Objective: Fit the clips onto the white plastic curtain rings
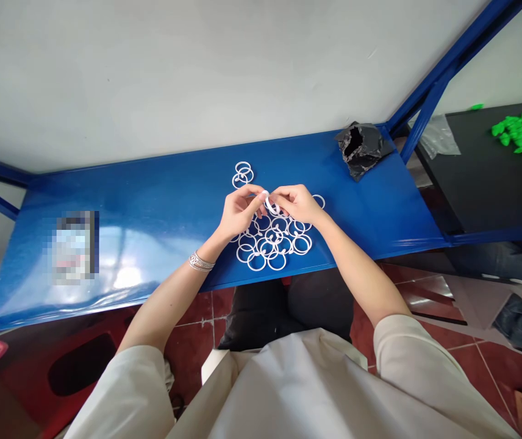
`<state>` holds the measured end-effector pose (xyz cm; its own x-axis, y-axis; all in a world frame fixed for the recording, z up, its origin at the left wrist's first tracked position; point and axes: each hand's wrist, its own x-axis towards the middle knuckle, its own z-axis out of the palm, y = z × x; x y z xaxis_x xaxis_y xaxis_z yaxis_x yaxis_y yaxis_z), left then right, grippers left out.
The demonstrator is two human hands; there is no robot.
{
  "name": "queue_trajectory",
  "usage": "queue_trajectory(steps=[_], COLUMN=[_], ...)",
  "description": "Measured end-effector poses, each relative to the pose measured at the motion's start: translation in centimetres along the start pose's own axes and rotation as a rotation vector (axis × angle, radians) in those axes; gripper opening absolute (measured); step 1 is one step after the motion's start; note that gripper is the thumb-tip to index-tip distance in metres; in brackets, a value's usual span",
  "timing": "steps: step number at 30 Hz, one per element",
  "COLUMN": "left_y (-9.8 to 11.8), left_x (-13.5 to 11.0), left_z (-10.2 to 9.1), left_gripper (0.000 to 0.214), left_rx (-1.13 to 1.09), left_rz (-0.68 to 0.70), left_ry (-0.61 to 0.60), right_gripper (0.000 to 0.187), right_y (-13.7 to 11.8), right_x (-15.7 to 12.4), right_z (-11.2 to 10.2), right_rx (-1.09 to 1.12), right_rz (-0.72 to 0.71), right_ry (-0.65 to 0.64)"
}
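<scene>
While you look down in the head view, your left hand (238, 210) and right hand (300, 204) are close together, thumb and fingers of each pinched on what looks like one white ring (273, 207); your fingertips cover part of it, so you cannot tell whether it is joined. Below the grip and toward you lies a pile of rings (275, 244), overlapping one another, with a lone ring (319, 202) partly hidden beside your right hand. Beyond the grip, just past your left hand, sits a small cluster of rings (243, 175).

A thin ring could spring from your fingertips if you press unevenly, and dropped there it would mix with the pile. Your wrists hang low over the pile, so a careless sweep toward you might push its nearest rings over the front edge (231, 284), onto your lap (288, 305).

Leftward from the grip, the blue table (160, 195) gives you broad room as far as a blurred item (75, 247). Rightward, you have room up to a crumpled black bag (373, 149); straight ahead, the wall (219, 79) limits your reach
</scene>
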<state>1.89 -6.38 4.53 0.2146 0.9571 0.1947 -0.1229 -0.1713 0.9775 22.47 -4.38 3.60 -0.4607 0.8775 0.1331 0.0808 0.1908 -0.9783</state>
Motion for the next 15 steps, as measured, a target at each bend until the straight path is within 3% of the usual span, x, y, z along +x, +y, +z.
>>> queue_trajectory(steps=[7,15], left_y=[0.2,0.2], left_x=[0.0,0.0], left_z=[-0.4,-0.4], left_gripper=[0.035,0.031], left_rx=[-0.006,-0.039], left_rz=[0.036,-0.014], left_ry=[0.024,0.032], right_gripper=[0.046,0.049], right_y=[-1.1,-1.2], right_x=[-0.2,-0.3], right_z=[0.0,-0.1], right_rx=[-0.04,0.083], right_rz=[-0.01,0.045], right_ry=[0.011,-0.037])
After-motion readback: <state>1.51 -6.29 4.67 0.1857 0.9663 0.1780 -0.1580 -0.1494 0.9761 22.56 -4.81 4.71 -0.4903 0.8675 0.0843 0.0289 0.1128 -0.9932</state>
